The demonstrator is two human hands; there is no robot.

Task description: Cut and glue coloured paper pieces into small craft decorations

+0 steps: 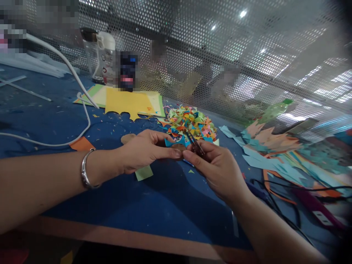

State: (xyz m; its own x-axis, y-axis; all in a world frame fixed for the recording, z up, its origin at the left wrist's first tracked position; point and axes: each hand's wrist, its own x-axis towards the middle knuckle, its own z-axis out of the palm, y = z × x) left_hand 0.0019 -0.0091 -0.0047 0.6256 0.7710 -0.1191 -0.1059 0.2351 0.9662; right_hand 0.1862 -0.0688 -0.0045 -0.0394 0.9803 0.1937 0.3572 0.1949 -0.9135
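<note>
My left hand pinches a round brown disc together with a piece of blue paper between thumb and fingers. Small dark metal scissors are in my right hand, blades pointing up and away beside the blue paper; their handles are mostly hidden by the fingers. The right thumb and fingertips come close to the disc's edge. Another brown round piece lies behind my left wrist. A light green paper piece shows under the left hand.
Colourful paper scraps are heaped behind the hands. Yellow sheets lie at back left, near bottles. A white cable crosses the left; cut paper shapes, black cables and a purple power strip are at right.
</note>
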